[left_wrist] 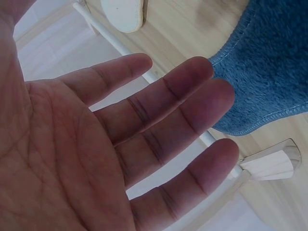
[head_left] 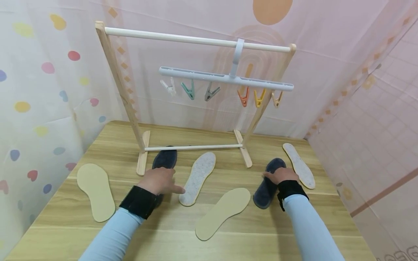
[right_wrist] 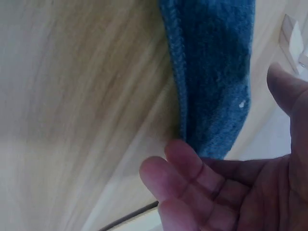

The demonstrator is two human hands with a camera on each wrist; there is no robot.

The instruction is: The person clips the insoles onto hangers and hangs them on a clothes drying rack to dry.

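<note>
My left hand (head_left: 160, 180) hovers palm down over the near end of a dark blue fuzzy insole (head_left: 165, 158) that lies under the rack's lower bar. In the left wrist view its fingers (left_wrist: 192, 106) are straight and spread, holding nothing, with the blue insole (left_wrist: 264, 62) just beyond them. My right hand (head_left: 280, 175) rests over the far half of a second dark blue insole (head_left: 266, 190). The right wrist view shows relaxed fingers (right_wrist: 187, 163) at that insole's (right_wrist: 211, 62) end, with the thumb (right_wrist: 288, 91) apart from it.
A wooden drying rack (head_left: 122, 90) stands at the back of the wooden table (head_left: 261, 239). A white clip hanger (head_left: 225, 77) with several coloured pegs hangs from it. Two beige insoles (head_left: 95, 190) (head_left: 223, 212) and two pale felt insoles (head_left: 198, 177) (head_left: 298, 165) lie flat. Curtains close in on all sides.
</note>
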